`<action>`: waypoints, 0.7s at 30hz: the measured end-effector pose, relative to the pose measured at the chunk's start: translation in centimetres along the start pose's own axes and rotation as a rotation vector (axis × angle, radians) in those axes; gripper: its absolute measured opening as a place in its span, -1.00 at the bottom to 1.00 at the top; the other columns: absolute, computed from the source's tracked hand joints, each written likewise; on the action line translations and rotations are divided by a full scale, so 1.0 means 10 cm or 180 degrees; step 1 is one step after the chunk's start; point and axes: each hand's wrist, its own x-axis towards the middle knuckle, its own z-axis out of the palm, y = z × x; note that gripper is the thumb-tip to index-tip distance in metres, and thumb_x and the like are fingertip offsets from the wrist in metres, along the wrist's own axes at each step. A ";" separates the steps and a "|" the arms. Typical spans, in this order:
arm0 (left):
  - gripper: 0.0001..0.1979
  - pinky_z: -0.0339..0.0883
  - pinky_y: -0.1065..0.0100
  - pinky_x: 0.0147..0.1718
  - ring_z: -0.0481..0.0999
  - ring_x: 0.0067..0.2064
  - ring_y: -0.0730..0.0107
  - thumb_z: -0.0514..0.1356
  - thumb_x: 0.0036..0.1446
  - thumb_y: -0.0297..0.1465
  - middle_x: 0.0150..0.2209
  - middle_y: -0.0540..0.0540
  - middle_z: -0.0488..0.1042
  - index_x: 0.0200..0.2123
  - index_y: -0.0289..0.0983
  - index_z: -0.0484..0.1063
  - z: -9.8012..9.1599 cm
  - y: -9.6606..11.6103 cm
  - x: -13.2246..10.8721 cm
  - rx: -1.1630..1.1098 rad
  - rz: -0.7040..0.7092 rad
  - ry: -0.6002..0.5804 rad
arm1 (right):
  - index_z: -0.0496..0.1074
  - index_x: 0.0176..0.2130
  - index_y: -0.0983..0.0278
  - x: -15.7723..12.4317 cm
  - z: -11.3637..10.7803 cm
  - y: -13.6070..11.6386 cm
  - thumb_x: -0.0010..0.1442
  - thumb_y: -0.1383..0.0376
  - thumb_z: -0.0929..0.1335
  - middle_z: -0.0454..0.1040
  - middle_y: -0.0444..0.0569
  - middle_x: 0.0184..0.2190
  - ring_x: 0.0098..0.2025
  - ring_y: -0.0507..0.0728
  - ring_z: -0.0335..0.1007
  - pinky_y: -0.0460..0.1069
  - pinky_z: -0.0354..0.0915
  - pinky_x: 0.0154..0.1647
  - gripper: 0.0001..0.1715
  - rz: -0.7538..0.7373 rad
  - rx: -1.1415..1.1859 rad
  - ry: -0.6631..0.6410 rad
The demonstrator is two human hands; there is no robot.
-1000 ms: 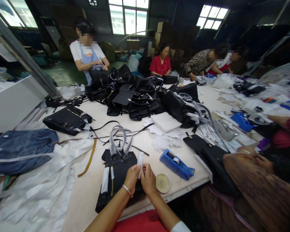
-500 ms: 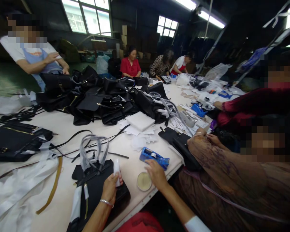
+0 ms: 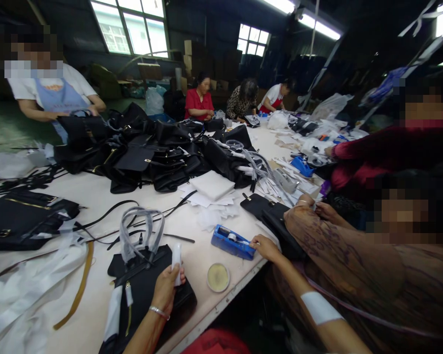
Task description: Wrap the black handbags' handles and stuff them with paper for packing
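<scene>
My left hand [image 3: 166, 289] is closed around a folded white wrapping strip [image 3: 176, 260] at the right side of a black handbag [image 3: 144, 290]. The bag lies on the table, its looped handles [image 3: 143, 231] covered in clear plastic and its zip gold. At the cutting end of a blue tape dispenser [image 3: 232, 242], my right hand [image 3: 266, 247] pinches the end of the tape [image 3: 244, 241]. A round shallow tin [image 3: 218, 277] with a yellowish surface sits between my two hands, near the table edge.
Black bags [image 3: 147, 155] are heaped across the table's middle. White sheets [image 3: 212, 186] are stacked beyond the dispenser. White wrapping material [image 3: 25, 290] and another black bag [image 3: 29, 216] lie at left. A co-worker's sleeve [image 3: 313, 226] is close on the right; others work around the table.
My right hand has moved right, from above the dispenser's near side to its cutting end, and now pinches the tape. My left hand keeps its hold on the white strip.
</scene>
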 end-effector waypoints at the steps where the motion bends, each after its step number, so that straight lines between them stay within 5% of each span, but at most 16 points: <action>1: -0.62 0.33 0.50 -0.57 0.38 -0.55 0.56 0.35 -0.13 -0.27 -0.53 0.02 0.41 -0.27 -0.39 0.43 0.00 0.00 0.00 -0.0011 0.0010 -0.0013 | 0.47 -0.37 0.25 -0.02 -0.02 -0.01 0.13 0.21 0.28 0.47 -0.04 -0.28 -0.21 0.09 0.34 -0.07 0.13 -0.22 -0.79 -0.0021 -0.0009 0.0032; 10: -0.60 0.32 0.52 -0.54 0.37 -0.54 0.58 0.33 -0.10 -0.23 -0.53 0.04 0.41 -0.24 -0.38 0.42 -0.01 -0.02 0.03 0.0155 -0.0007 -0.0019 | 0.46 -0.45 0.28 -0.10 -0.04 0.16 0.13 0.25 0.26 0.49 -0.10 -0.52 -0.45 0.03 0.32 -0.12 0.05 -0.43 -0.76 0.0525 -0.0040 -0.0133; 18: -0.63 0.30 0.52 -0.53 0.36 -0.53 0.59 0.30 -0.05 -0.22 -0.52 0.04 0.40 -0.26 -0.38 0.41 -0.01 0.00 0.01 0.0219 0.0005 -0.0100 | 0.48 -0.42 0.32 -0.09 0.14 0.32 0.11 0.29 0.25 0.53 0.09 -0.37 -0.28 0.12 0.39 -0.07 0.11 -0.34 -0.75 0.0893 -0.0118 0.0164; 21: -0.63 0.30 0.50 -0.54 0.35 -0.54 0.59 0.30 -0.06 -0.22 -0.52 0.04 0.40 -0.28 -0.38 0.41 -0.02 -0.01 0.01 0.0172 0.0034 -0.0093 | 0.49 -0.41 0.32 -0.10 0.22 0.35 0.12 0.26 0.23 0.53 0.02 -0.45 -0.38 0.09 0.41 -0.09 0.15 -0.39 -0.71 0.0861 0.0041 0.0064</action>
